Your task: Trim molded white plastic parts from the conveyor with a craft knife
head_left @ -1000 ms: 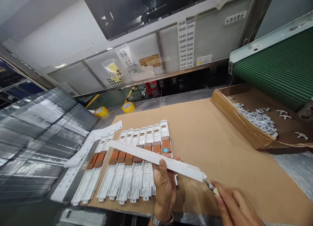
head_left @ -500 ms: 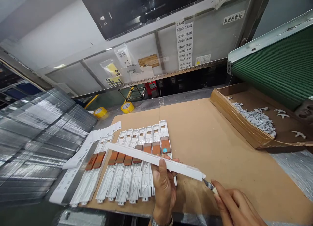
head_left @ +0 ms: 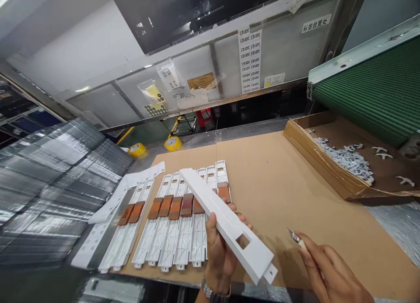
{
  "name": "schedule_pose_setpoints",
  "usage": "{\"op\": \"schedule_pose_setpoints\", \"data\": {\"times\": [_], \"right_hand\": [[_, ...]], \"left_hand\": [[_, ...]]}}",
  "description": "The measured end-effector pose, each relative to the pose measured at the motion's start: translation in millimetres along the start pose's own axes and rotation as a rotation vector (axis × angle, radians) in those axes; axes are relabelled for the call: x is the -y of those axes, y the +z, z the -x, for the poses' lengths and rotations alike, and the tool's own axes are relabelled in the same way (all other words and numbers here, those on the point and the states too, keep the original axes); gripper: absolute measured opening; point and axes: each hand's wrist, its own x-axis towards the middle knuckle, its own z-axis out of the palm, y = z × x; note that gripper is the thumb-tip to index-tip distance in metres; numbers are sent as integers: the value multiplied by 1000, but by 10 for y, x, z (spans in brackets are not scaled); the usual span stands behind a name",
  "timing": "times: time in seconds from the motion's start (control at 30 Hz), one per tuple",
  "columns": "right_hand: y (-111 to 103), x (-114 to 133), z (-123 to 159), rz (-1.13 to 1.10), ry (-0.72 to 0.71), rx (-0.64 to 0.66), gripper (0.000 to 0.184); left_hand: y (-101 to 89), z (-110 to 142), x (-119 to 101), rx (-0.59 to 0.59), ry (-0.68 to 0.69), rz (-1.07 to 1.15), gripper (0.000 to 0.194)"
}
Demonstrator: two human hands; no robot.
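My left hand [head_left: 220, 250] is closed round a long white plastic housing [head_left: 216, 207], tilted so its far end points up and left. A square cutout and a small tab with a hole show at its near end. In my right hand [head_left: 328, 263] is a craft knife [head_left: 295, 238], its blade pointing up and left, apart from the housing. Beneath and left of the held piece lie several similar white housings [head_left: 169, 244] in a row, open side up, with reddish-brown blocks [head_left: 176, 207] across their middles.
Brown cardboard [head_left: 259, 176] covers the bench. On the right, a cardboard box [head_left: 315, 169] holds small white clips below a green conveyor belt [head_left: 370, 91]. Yellow tape rolls [head_left: 173, 144] stand at the back. Plastic-wrapped stacks [head_left: 59, 198] rise on the left, beside white label sheets [head_left: 111, 198].
The held housing has turned, its broad face with the cutout now showing and its near end swung down. The knife tip, earlier at the housing's end, is now away from it.
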Motion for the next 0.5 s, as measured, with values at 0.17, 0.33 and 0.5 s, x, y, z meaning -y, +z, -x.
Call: {"op": "schedule_pose_setpoints", "data": {"times": [0.17,0.33,0.5], "right_hand": [[-122,126,-39,-119,17,-37,38],[-138,189,48,-207,-22,28,38],[-111,240,129,-350,-84,98,38]], "left_hand": [[1,-99,-2,111,30,123,46],[0,-169,23,190,67,188,42],[-5,-216,46,230,71,200,51]]}}
